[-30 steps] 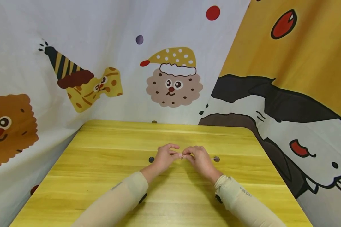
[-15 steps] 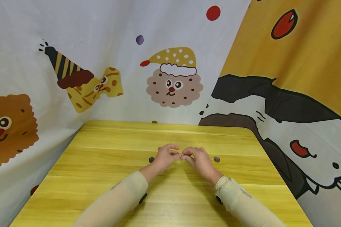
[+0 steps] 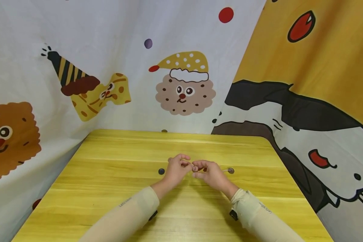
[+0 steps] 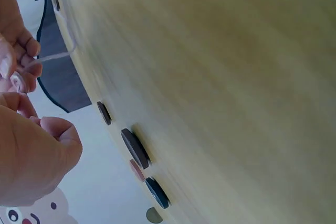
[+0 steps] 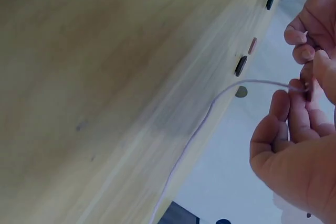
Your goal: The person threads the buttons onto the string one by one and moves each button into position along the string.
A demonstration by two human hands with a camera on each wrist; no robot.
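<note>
My left hand (image 3: pixel 176 170) and right hand (image 3: pixel 211 173) meet above the middle of the table. A small brownish button (image 3: pixel 195 168) sits between their fingertips, also visible in the left wrist view. The left thumb and index finger pinch at its edge; the exact contact is partly hidden. Curled right fingers hold it from the other side, the thumb standing a little off the index finger. A thin pale cord (image 5: pixel 210 109) runs over the right fingers to the button. Its other end leads to a dark button (image 3: pixel 231 170) lying on the table at the right.
Another dark button (image 3: pixel 161 171) lies left of the hands. Several more, including a dark button (image 4: pixel 135 148) and a pinkish button (image 4: pixel 136 170), lie on the wooden table (image 3: pixel 181 215). A patterned curtain (image 3: pixel 124 40) hangs behind it.
The right hand has turned and its thumb has dropped away from the index finger, so the button's face now shows. The left hand has hardly moved.
</note>
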